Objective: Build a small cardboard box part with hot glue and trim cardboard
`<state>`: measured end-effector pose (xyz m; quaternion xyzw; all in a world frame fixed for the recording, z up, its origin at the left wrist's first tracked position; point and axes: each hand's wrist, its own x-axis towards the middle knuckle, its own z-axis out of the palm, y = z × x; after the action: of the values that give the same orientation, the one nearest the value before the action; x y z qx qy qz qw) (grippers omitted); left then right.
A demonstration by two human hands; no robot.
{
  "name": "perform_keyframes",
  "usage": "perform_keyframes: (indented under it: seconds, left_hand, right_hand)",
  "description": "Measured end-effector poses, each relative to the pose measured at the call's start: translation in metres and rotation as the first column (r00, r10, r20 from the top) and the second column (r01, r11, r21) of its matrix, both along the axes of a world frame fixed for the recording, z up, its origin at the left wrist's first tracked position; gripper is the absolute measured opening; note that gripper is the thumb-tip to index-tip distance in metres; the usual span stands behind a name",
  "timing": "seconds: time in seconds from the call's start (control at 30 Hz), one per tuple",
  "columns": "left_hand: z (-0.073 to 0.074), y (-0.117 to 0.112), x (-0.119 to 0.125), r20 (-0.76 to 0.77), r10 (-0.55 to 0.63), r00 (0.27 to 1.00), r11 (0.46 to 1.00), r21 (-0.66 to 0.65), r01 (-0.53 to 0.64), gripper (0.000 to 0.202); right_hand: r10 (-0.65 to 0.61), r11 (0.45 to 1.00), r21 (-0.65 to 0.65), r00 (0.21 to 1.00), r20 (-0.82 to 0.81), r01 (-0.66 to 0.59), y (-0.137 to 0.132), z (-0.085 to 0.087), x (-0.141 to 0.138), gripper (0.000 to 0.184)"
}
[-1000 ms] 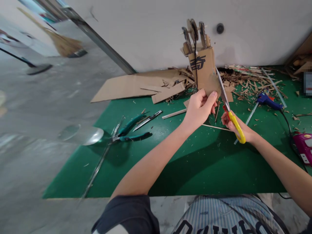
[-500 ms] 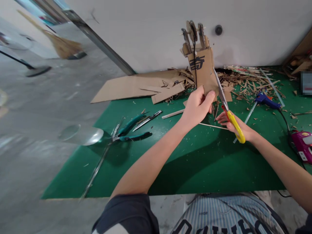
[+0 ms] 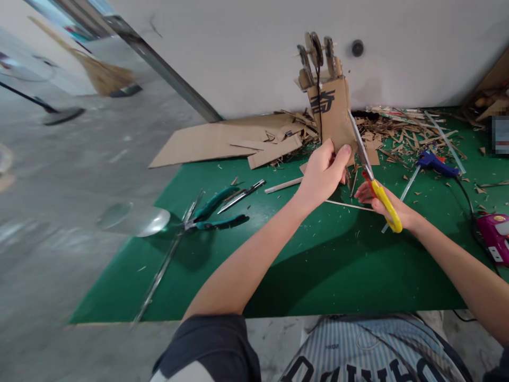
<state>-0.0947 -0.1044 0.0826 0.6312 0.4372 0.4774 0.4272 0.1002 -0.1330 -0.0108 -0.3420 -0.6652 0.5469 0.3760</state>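
Observation:
My left hand (image 3: 324,172) grips the lower edge of an upright cardboard model (image 3: 332,109) with a black printed mark and small wheels on top. My right hand (image 3: 384,207) is closed round the yellow handles of a pair of scissors (image 3: 371,170). The scissor blades run up along the right edge of the cardboard model. Both hands are above a green mat (image 3: 302,254).
Flat cardboard sheets (image 3: 222,140) and a heap of cardboard scraps (image 3: 405,132) lie at the mat's far side. Teal-handled pliers (image 3: 212,212), a metal rod (image 3: 159,273), a craft knife (image 3: 240,195), a blue glue gun (image 3: 437,164) and a pink device (image 3: 495,236) rest on the mat.
Both hands and the cardboard model shifted slightly up and away; the scissors stay against the model's right edge.

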Motion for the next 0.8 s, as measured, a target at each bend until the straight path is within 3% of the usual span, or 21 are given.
perform_keyframes:
  seconds: [0.17,0.3,0.47,0.67,0.8]
  left_hand:
    - [0.007,-0.002,-0.003,-0.065,-0.020,0.998,0.999,0.041,0.023,0.035]
    - [0.007,-0.004,0.000,-0.048,-0.041,0.998,0.998,0.050,0.043,0.036]
    - [0.006,-0.006,0.002,-0.034,-0.043,0.999,0.998,0.037,0.044,0.037]
    - [0.003,-0.005,0.001,-0.086,-0.052,0.995,0.994,0.096,0.060,0.037]
    - [0.001,-0.004,0.001,-0.091,-0.046,0.995,0.992,0.113,0.056,0.037]
  right_hand:
    - [-0.129,0.989,0.093,0.969,0.209,0.112,-0.003,0.003,0.000,0.066]
    - [-0.240,0.968,0.175,0.877,0.415,0.181,-0.006,0.015,0.002,0.058]
    - [-0.313,0.944,0.269,0.780,0.542,0.191,-0.007,0.025,0.001,0.054]
    - [-0.435,0.890,0.407,0.648,0.625,0.204,-0.002,0.015,-0.001,0.052]
    - [-0.476,0.866,0.456,0.615,0.628,0.204,0.003,0.008,-0.003,0.056]
